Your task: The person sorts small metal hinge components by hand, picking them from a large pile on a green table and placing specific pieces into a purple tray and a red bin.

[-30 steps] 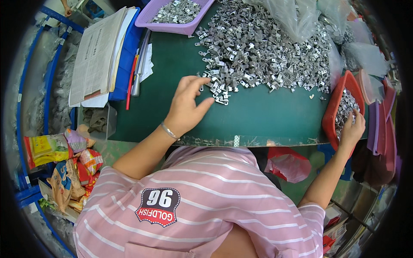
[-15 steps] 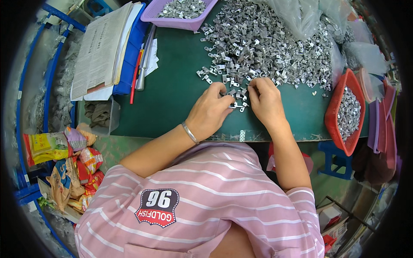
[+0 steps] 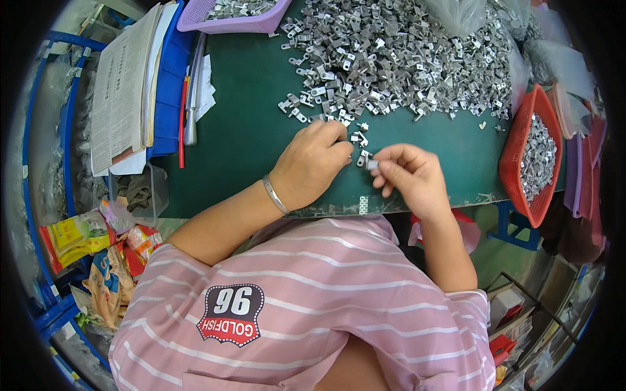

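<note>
Small bent metal brackets with holes lie in a large silvery pile (image 3: 391, 58) on the green tabletop (image 3: 244, 107). Between thumb and fingers, my right hand (image 3: 417, 179) pinches one metal bracket (image 3: 372, 165) near the table's front edge. My left hand (image 3: 313, 159) rests to its left with the fingers curled inward at the pile's near fringe. Whatever those fingertips hold, if anything, is hidden behind the hand. A few loose brackets (image 3: 359, 138) lie between my two hands.
A red basket (image 3: 507, 159) of brackets stands at the right table edge, and a purple basket (image 3: 274, 24) at the far left. Beside a blue tray (image 3: 171, 85) with papers lie a red pen (image 3: 183, 120) and a metal tool (image 3: 193, 98). Plastic bags (image 3: 456, 16) border the pile.
My right hand has drawn back toward me and turned, with a bracket now showing in its pinch. My left hand stays curled in nearly the same place. The whole view has shifted slightly.
</note>
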Available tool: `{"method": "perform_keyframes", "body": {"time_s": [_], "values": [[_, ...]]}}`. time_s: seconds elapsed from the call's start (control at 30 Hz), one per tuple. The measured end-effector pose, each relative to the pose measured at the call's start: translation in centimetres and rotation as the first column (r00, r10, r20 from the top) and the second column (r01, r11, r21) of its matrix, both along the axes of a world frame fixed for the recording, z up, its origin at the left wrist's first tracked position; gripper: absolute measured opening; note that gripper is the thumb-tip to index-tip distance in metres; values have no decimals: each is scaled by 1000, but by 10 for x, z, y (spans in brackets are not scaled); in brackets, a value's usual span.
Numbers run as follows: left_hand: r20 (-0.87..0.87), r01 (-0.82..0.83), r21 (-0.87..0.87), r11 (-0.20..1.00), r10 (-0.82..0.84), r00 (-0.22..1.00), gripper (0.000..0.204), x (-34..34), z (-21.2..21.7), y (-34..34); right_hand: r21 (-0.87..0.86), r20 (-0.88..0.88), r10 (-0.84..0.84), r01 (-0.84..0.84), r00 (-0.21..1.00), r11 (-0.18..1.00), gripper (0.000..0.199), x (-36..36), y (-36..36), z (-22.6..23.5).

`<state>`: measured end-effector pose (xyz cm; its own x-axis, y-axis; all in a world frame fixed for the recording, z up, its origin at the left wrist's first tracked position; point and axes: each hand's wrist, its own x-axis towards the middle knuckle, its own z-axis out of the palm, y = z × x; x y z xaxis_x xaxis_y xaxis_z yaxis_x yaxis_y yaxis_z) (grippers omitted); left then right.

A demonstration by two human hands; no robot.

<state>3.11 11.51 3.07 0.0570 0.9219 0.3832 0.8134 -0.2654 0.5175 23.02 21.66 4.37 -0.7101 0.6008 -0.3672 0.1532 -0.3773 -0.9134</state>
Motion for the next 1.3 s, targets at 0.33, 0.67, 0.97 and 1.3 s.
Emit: {"method": "perform_keyframes", "body": {"time_s": [0.33, 0.67, 0.97, 1.3], "values": [[502, -60, -418, 906, 285, 817, 20, 7, 16, -23, 906, 161, -4, -146, 987, 398, 15, -19, -24, 6], [693, 137, -684, 717, 580, 428, 14, 4, 17, -22, 937, 191, -90, -154, 977, 312, 19, -17, -12, -5], [679, 149, -686, 713, 552, 485, 15, 5, 22, -24, 400, 113, -70, 19, 991, 917, 12, -2, -14, -5], [333, -105, -320, 942, 215, 918, 11, -2, 18, -26, 739, 226, 129, -257, 965, 622, 11, -1, -10, 12]]}}
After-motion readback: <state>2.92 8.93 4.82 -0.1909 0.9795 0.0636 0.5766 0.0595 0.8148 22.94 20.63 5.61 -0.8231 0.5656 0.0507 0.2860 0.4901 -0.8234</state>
